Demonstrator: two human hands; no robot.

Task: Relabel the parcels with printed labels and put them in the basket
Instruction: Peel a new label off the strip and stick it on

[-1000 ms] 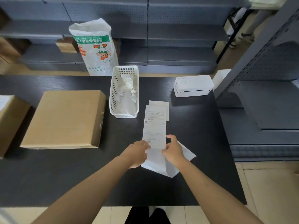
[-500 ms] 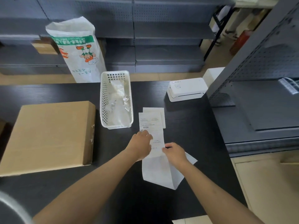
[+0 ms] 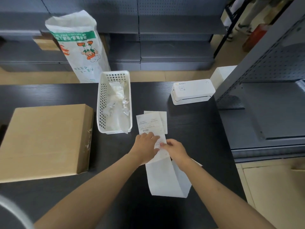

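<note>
Both hands are down on the black table [image 3: 189, 129], working a long printed label [image 3: 149, 124] that lies over a white parcel bag [image 3: 166, 177]. The left hand [image 3: 146, 147] lies flat on the label, fingers fairly straight and pressing the paper down just below its barcode. The right hand [image 3: 175, 150] sits just beside it, fingertips curled onto the label's right edge; whether it is pinching the paper or only pressing it, that cannot be told from here. The label's far end reaches up toward the white basket [image 3: 101, 103], overlapping a second printed label [image 3: 163, 120] that peeks out beneath it on the right. The parcel bag stretches back toward the person, its near end lying flat on the table between the two forearms. The basket stands just left of the labels, with crumpled white paper and plastic inside. To its left, a flat cardboard box [image 3: 44, 139] rests on the table. At the far right edge sits a white label printer [image 3: 192, 91]. Beyond the table, a tall white printed sack [image 3: 79, 47] stands upright against grey shelving [image 3: 165, 30].
</note>
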